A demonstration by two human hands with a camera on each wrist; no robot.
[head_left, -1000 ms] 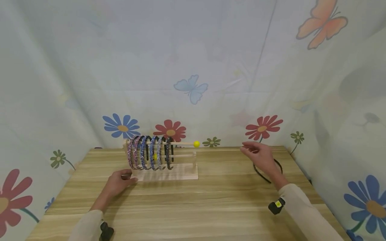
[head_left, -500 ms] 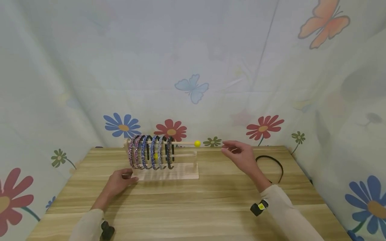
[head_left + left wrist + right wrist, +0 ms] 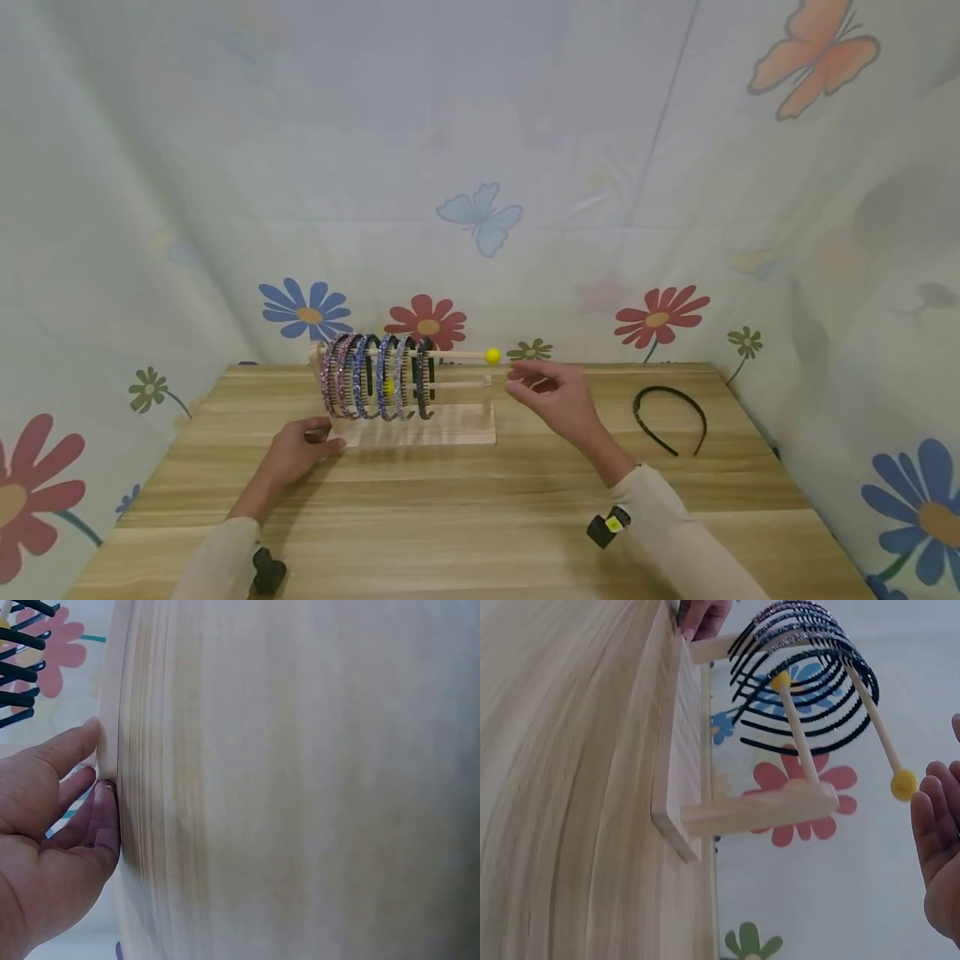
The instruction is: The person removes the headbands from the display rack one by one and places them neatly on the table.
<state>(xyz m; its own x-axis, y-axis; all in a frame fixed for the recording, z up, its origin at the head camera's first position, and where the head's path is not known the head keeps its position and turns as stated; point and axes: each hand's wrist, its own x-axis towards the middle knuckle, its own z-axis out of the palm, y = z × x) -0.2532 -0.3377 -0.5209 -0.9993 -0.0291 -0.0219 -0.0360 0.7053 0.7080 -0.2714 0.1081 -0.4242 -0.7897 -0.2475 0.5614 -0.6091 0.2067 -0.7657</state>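
Observation:
Several glittery headbands (image 3: 385,379) in pink, blue, silver and black hang in a row on the wooden headband stand (image 3: 450,427). Its upper rod ends in a yellow ball (image 3: 492,356); another yellow ball (image 3: 781,681) tips the lower rod. My left hand (image 3: 292,454) grips the left end of the stand's base, thumb along the front edge, as the left wrist view shows too. Just right of the upper rod's ball, my right hand (image 3: 558,400) is raised with fingers loosely bent and nothing in them. A lone black headband (image 3: 637,408) lies on the table's right side.
The wood-grain table (image 3: 450,517) ends at the back against a hanging cloth (image 3: 480,125) printed with flowers and butterflies, which also closes off both sides. The stand's right upright (image 3: 757,810) rises from the base near my right hand.
My right hand has moved left from above the lone black headband to beside the rod's yellow ball, uncovering that headband. The left hand stays on the stand's base.

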